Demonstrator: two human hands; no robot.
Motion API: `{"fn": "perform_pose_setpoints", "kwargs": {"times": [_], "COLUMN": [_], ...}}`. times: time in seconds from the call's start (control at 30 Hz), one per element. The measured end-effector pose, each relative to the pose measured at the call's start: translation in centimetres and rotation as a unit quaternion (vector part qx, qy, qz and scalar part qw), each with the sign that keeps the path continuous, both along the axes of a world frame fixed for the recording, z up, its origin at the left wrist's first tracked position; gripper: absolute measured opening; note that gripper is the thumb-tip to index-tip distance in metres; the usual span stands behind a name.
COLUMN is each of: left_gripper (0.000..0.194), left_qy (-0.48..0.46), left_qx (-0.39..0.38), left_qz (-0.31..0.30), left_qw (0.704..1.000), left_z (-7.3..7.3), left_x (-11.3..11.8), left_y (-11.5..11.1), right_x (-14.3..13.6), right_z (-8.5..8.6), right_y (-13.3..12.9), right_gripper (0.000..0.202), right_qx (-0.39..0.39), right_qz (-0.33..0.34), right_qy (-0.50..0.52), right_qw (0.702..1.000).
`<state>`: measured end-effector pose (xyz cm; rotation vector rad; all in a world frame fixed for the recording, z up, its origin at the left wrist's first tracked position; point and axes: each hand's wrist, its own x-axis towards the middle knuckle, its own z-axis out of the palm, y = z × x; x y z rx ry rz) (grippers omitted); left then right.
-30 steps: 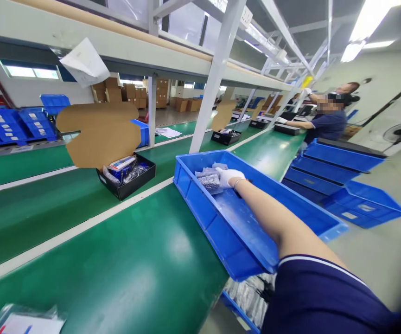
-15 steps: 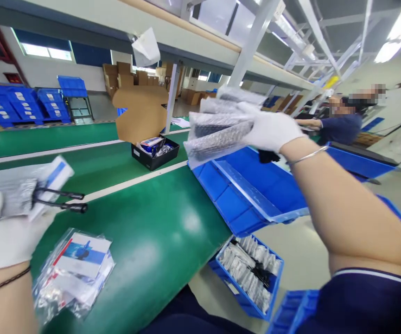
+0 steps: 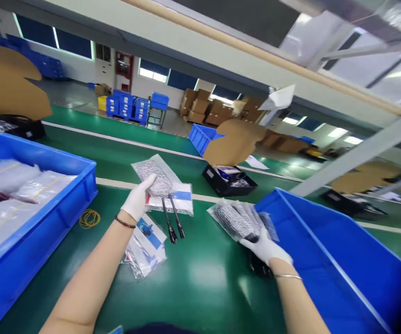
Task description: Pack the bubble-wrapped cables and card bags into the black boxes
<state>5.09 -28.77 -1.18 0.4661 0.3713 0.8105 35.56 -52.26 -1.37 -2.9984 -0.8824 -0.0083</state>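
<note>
My left hand (image 3: 136, 199), in a white glove, is closed on a bubble-wrapped packet (image 3: 158, 178) from which two black cable ends (image 3: 173, 225) stick out. A bagged leaflet (image 3: 183, 200) with a blue band lies under or against that packet. Just below, a pile of bagged leaflets (image 3: 148, 253) rests on the green table (image 3: 207, 278). On the right, my gloved right hand (image 3: 266, 248) grips several bubble-wrapped packs (image 3: 237, 220) side by side, close to the blue bin. Black parts hang beneath this hand, too blurred to name.
A blue bin (image 3: 308, 250) borders the right side. Another blue bin (image 3: 57, 164) with clear-bagged stacks stands left, beside yellow rubber bands (image 3: 89, 218). Behind is a black box (image 3: 226, 183) with a raised cardboard flap. A slanted white post (image 3: 356, 153) rises at right.
The view has swung left. The right hand has brought its packs from above the blue bin down beside it, over the table. The left hand still holds its packet, now above the leaflet pile.
</note>
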Motion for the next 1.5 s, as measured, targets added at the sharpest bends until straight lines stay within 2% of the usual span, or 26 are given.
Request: {"fn": "perform_pose_setpoints", "kwargs": {"times": [0.03,0.07,0.1,0.13,0.2,0.27,0.33,0.4,0.47,0.57,0.63,0.8,1.0,1.1,1.13,1.17,1.2,1.27,1.33,1.37,1.43,1.5], "left_gripper": [0.032,0.034,0.036,0.038,0.039,0.039,0.037,0.033,0.03,0.033,0.038,0.042,0.041,0.038,0.037,0.036,0.036,0.039,0.045,0.047,0.05,0.049], "left_qy": [0.008,0.015,0.022,0.03,0.046,0.05,0.043,0.048,0.087,0.166,0.2,0.227,0.252,0.254,0.235,0.204,0.164,0.088,0.045,0.031,0.007,0.013], "left_qx": [-0.002,0.002,0.008,0.015,0.019,0.02,0.023,0.048,0.105,0.2,0.228,0.245,0.258,0.235,0.206,0.164,0.116,0.037,0.011,0.017,0.036,0.048], "left_qz": [0.006,0.008,0.005,-0.003,-0.025,-0.051,-0.077,-0.089,-0.076,-0.048,-0.049,-0.079,-0.095,-0.089,-0.088,-0.09,-0.092,-0.081,-0.056,-0.04,-0.008,0.029], "left_qw": [1.0,1.0,1.0,0.999,0.998,0.997,0.996,0.994,0.988,0.965,0.952,0.939,0.928,0.934,0.946,0.961,0.975,0.992,0.997,0.999,0.999,0.998], "left_z": [-0.6,-1.1,-1.6,-2.1,-2.7,-3.2,-3.4,-3.5,-3.4,-3.0,-2.8,-3.4,-4.5,-4.8,-4.9,-5.0,-4.9,-4.7,-4.3,-4.1,-3.8,-4.0], "left_x": [0.2,0.3,0.5,0.7,1.1,1.5,1.7,1.7,1.5,1.2,1.2,1.7,1.6,1.5,1.5,1.6,1.7,1.8,1.8,1.8,1.6,1.5], "left_y": [0.2,0.3,0.3,0.3,0.0,-0.2,-0.3,-0.2,-0.1,-0.3,-0.4,-0.5,0.0,0.4,0.5,0.7,0.9,1.2,1.4,1.5,1.5,1.4], "right_x": [0.6,0.7,0.4,-0.6,-4.0,-8.0,-11.3,-13.0,-13.3,-12.5,-12.0,-11.3,-11.1,-11.6,-11.8,-12.1,-12.3,-12.5,-12.5,-12.4,-12.3,-12.5], "right_z": [0.2,0.7,1.3,2.0,3.3,3.9,3.7,2.8,1.8,0.5,0.0,-0.3,-0.3,-0.9,-1.1,-1.3,-1.4,-1.4,-1.1,-0.9,-0.8,-1.0], "right_y": [0.3,0.8,1.5,2.5,5.1,8.3,11.3,13.7,15.5,16.9,17.2,16.9,16.8,17.2,17.3,17.4,17.5,17.6,17.7,17.7,17.8,18.0], "right_gripper": [0.08,0.073,0.064,0.054,0.044,0.038,0.034,0.024,0.018,0.012,0.006,0.006,0.006,0.006,0.011,0.018,0.025,0.036,0.038,0.041,0.052,0.06], "right_qx": [-0.028,-0.023,0.011,0.079,0.231,0.256,0.25,0.264,0.295,0.323,0.327,0.32,0.316,0.366,0.4,0.438,0.474,0.516,0.497,0.475,0.427,0.41], "right_qz": [-0.026,0.001,0.065,0.168,0.37,0.527,0.607,0.633,0.62,0.562,0.521,0.469,0.455,0.423,0.401,0.372,0.337,0.262,0.204,0.189,0.19,0.219], "right_qy": [-0.004,-0.018,-0.036,-0.056,-0.097,-0.082,-0.069,-0.044,-0.002,0.072,0.129,0.252,0.298,0.321,0.353,0.402,0.465,0.602,0.716,0.757,0.808,0.818], "right_qw": [0.999,1.0,0.997,0.981,0.895,0.807,0.751,0.727,0.727,0.758,0.778,0.784,0.777,0.764,0.745,0.713,0.668,0.551,0.446,0.408,0.358,0.339]}}
